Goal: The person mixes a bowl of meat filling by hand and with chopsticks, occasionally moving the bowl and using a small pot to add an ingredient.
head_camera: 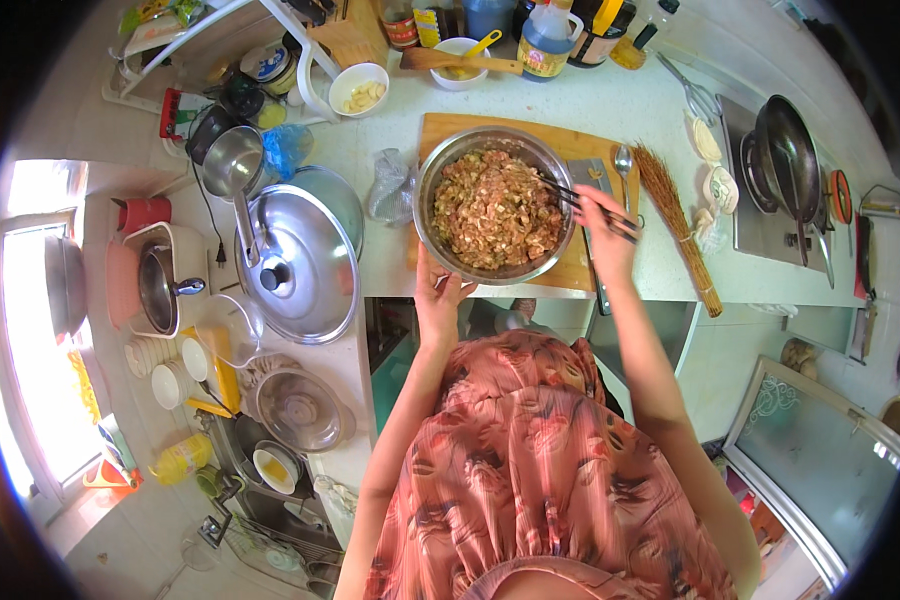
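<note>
A stainless steel bowl (429,241) of minced filling (495,206) rests on a wooden cutting board (450,122) before me. My left hand (439,300) grips the bowl's near left rim, thumb and fingers against its wall. Dark chopsticks (604,214) are held in my right hand (606,240), and their tips reach into the filling at the bowl's right side. Beside that hand a cleaver (589,176) lies on the board, partly hidden by my hand, its black handle past the counter's front edge. A metal spoon (624,163) lies to the right of the blade.
Right of the board lie a straw whisk brush (675,225) and a stove with a wok (786,161). Large metal lids (307,262) and a saucepan (232,161) stand left. Behind are a bowl of garlic cloves (358,90), a bowl bridged by a wooden spatula (457,61), and several bottles (546,41).
</note>
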Motion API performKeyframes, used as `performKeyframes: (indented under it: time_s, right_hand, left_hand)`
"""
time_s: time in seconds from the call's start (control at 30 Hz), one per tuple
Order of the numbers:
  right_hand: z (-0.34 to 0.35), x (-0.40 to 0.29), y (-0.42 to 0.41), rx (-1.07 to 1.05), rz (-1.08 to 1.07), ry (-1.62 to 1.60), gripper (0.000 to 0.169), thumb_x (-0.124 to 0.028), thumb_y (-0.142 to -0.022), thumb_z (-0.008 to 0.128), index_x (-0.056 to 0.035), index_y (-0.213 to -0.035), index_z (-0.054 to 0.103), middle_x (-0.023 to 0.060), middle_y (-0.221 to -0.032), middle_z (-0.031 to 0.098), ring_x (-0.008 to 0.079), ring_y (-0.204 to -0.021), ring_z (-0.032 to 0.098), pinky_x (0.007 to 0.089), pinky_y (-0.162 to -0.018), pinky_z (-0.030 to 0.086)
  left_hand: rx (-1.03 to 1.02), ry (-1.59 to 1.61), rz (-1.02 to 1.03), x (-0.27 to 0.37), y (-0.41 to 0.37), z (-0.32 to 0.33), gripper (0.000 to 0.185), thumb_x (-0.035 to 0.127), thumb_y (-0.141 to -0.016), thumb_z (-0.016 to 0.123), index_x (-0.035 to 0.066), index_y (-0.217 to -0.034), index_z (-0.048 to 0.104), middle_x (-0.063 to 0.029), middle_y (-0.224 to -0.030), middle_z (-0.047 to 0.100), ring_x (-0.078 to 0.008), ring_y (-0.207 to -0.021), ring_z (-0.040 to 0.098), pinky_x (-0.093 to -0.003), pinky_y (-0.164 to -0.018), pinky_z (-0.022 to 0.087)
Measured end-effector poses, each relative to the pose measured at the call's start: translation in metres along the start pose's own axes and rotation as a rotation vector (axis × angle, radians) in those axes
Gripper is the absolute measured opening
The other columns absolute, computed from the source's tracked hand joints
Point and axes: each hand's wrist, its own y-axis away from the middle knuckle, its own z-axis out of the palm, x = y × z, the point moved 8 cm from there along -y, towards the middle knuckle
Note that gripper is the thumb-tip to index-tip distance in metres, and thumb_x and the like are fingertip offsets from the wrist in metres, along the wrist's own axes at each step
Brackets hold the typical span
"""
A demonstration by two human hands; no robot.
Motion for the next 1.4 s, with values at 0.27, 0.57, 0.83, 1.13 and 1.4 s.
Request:
performKeyframes:
  time_s: [0.27,0.57,0.83,1.13,1.4]
  right_hand:
    - [0.057,-0.026,0.025,-0.334,-0.146,-0.022,0.017,-0.020,-0.083,0.057,-0.0104,-0.094,0.065,0.0082,-0.093,0.065,0.0147,-0.079,0.063,0.0220,-0.062,0.054]
    - [0.026,-0.059,0.060,-0.623,-0.226,0.182,0.015,0.002,-0.077,0.057,-0.0009,-0.090,0.064,0.0125,-0.097,0.064,0.0204,-0.087,0.062,0.0276,-0.071,0.050]
    - [-0.020,-0.057,0.043,-0.187,-0.204,0.360,0.019,-0.007,-0.087,0.047,-0.0013,-0.101,0.058,0.0106,-0.094,0.061,0.0170,-0.081,0.059,0.0258,-0.071,0.049]
    - [0.015,-0.030,0.036,-0.031,-0.119,0.124,0.016,-0.004,-0.085,0.053,0.0004,-0.097,0.062,0.0095,-0.095,0.062,0.0132,-0.075,0.060,0.0239,-0.066,0.053]
    - [0.062,-0.057,0.059,-0.359,-0.457,0.300,0.024,0.003,-0.077,0.058,-0.0092,-0.095,0.066,0.0105,-0.094,0.064,0.0184,-0.083,0.062,0.0256,-0.074,0.049]
  left_hand:
    - [-0.015,-0.010,0.021,0.006,-0.023,-0.016,0.059,-0.003,-0.086,0.044,0.008,-0.138,0.017,-0.0039,-0.091,0.052,-0.0162,-0.084,0.056,-0.0339,-0.074,0.051]
    - [-0.084,-0.066,0.069,0.017,-0.063,-0.037,0.049,-0.005,-0.084,0.044,0.001,-0.132,0.032,-0.0012,-0.082,0.050,-0.0111,-0.072,0.053,-0.0269,-0.066,0.049]
    - [0.010,-0.079,0.089,0.024,-0.047,-0.031,0.045,-0.001,-0.086,0.045,0.000,-0.130,0.035,-0.0039,-0.095,0.055,-0.0113,-0.084,0.054,-0.0266,-0.074,0.049]
    - [0.057,-0.073,0.094,0.010,0.000,0.005,0.065,-0.006,-0.084,0.042,0.011,-0.139,0.012,-0.0020,-0.089,0.047,-0.0127,-0.083,0.053,-0.0316,-0.075,0.052]
    - [0.004,-0.101,0.080,0.013,-0.017,-0.008,0.063,-0.007,-0.084,0.040,0.009,-0.139,0.013,-0.0031,-0.087,0.048,-0.0138,-0.081,0.055,-0.0308,-0.073,0.052]
